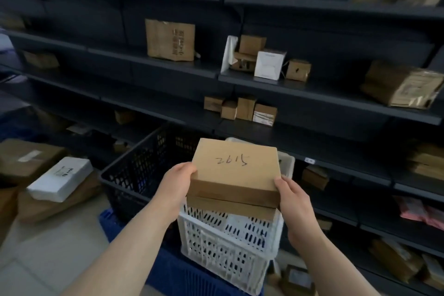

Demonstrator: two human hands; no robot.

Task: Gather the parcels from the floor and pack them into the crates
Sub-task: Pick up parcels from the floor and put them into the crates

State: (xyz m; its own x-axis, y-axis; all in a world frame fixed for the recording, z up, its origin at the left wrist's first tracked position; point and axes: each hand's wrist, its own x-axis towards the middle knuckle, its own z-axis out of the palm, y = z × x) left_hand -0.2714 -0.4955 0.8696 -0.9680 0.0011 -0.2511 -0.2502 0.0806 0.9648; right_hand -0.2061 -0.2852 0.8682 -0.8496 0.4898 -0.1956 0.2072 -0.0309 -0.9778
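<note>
Both hands are holding a stack of two flat brown cardboard boxes. The top one is hand-marked "2615"; the lower box is sitting slightly offset. The stack is hovering right over the white perforated plastic crate, about at rim level. The left hand is clamping the left edge, and the right hand is curling round the right corner with its thumb on top. Fingers on the far sides are hidden.

Handling guess: stiff card, light enough for a side pinch, matte so not slippery. The weak point is the boxes sliding on each other, so squeezing both edges while supporting the bottom one is looking right.

Containers:
- **White crate:** something pale is showing through the side holes. The stack is hiding its top, so fill level is unclear.
- **Black perforated plastic crate:** sitting just beside the white one on the left, inside too dark to read.
- **Blue plastic base:** showing below them; crate or pallet, cannot tell.

A flat white parcel and brown cartons are lying on the floor at left.
</note>
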